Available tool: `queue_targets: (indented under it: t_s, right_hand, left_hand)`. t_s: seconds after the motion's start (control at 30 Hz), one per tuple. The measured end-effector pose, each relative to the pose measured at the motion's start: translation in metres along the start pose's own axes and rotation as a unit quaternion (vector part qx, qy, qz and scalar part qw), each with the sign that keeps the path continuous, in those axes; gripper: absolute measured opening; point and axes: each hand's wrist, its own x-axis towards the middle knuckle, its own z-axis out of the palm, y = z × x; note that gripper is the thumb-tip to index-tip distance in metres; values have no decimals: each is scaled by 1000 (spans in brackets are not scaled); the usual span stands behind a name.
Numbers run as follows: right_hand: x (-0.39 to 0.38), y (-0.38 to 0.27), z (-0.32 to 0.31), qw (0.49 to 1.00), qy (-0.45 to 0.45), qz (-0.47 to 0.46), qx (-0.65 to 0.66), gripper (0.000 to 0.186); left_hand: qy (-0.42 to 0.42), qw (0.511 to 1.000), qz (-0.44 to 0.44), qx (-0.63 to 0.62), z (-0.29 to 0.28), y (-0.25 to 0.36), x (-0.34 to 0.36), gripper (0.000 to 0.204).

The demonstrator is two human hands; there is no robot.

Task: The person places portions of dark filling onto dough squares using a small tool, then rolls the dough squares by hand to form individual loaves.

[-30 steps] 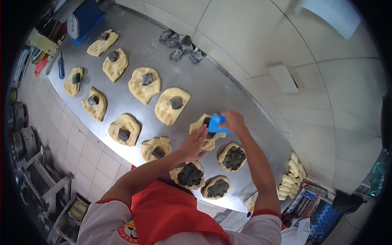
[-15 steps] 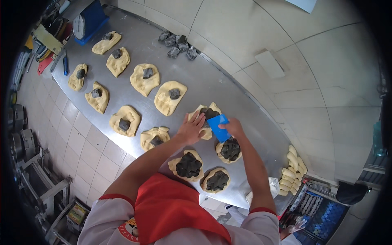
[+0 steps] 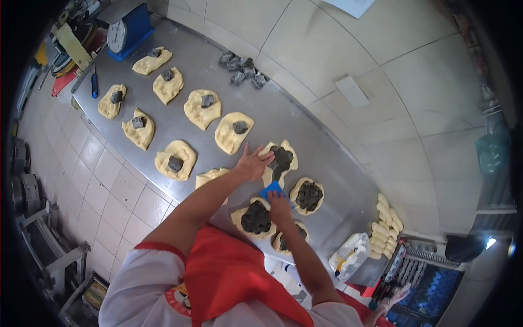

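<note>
My left hand (image 3: pixel 255 163) lies with its fingers apart against the left edge of a pale dough piece (image 3: pixel 292 162). Dark paste (image 3: pixel 281 159) is spread over that dough's middle, and a strip of it runs down toward me. At the strip's lower end is a blue dough scraper (image 3: pixel 271 189), gripped in my right hand (image 3: pixel 280 209). Three other dough pieces carry broken-up dark paste: one left of my right wrist (image 3: pixel 256 217), one to the right (image 3: pixel 310 196), and one partly under my right forearm (image 3: pixel 281 240). My left forearm hides part of another dough piece (image 3: pixel 210 176).
Several dough pieces, each with a dark lump (image 3: pixel 239 127), lie across the steel table (image 3: pixel 180 71). More lumps (image 3: pixel 242 68) sit by the wall. A blue dial scale (image 3: pixel 131 32) stands far left. Rolls (image 3: pixel 385 226) and a white container (image 3: pixel 350 256) are at right, near another person's gloved hand (image 3: pixel 396 295).
My right hand has drawn the scraper toward me and left, off the dough's middle, pulling paste down in a strip. My left hand stays at the dough's left side. The view has shifted slightly.
</note>
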Motion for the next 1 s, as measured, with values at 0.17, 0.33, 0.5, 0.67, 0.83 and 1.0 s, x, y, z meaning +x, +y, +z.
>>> queue_targets:
  t_s: [0.17,0.33,0.5,0.67,0.83,1.0]
  right_hand:
    - [64,17,-98,971,-95,190,111,53]
    - [-8,22,40,992,22,123,-27,53]
    - [71,14,-88,972,-70,224,32,43]
    - [59,-20,18,976,2,213,-46,46]
    - [88,-4,-68,960,-133,231,78,44]
    - [133,-76,-14,915,-106,374,-103,38]
  left_hand:
    - [71,990,20,-123,-1,-14,-4,60]
    - [211,924,131,-291,11,-39,-51,53]
    - [206,889,87,-398,26,-88,-139,43]
    - [194,860,56,-469,15,-103,-187,36]
    - [306,845,85,-430,30,-114,-186,40]
    - [241,858,43,-451,8,-109,-179,43]
